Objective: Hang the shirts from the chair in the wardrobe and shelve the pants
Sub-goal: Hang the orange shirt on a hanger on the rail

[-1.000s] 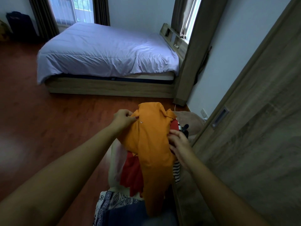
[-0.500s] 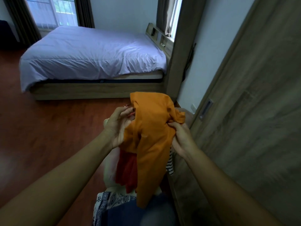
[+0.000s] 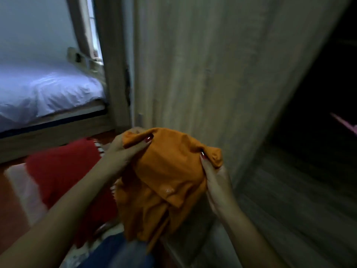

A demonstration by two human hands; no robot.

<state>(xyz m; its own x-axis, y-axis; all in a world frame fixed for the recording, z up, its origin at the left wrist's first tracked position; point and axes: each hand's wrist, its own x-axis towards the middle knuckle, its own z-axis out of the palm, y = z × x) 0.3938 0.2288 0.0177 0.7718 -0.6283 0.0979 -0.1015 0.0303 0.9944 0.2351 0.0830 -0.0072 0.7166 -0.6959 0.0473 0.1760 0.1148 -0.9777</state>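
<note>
An orange shirt [image 3: 164,182] hangs bunched between both my hands at the centre of the head view. My left hand [image 3: 125,151] pinches its upper left edge. My right hand [image 3: 214,176] grips its upper right corner. Behind and to the left, blurred, a red garment [image 3: 63,171] lies over a pale chair [image 3: 25,190]. Dark blue cloth [image 3: 117,252] shows at the bottom. The wooden wardrobe door [image 3: 202,74] stands just behind the shirt, and the dark open wardrobe interior [image 3: 318,122] is to its right.
A bed with a white cover [image 3: 44,93] and wooden frame stands at the left, beside a wooden post [image 3: 116,74]. A pink hanger tip [image 3: 345,124] pokes in at the right edge. A grey wardrobe shelf or floor [image 3: 289,200] lies at lower right.
The view has swung right, from the bed toward the wardrobe. Both hands carried the orange shirt along, away from the pile on the chair. The dark wardrobe opening came into view.
</note>
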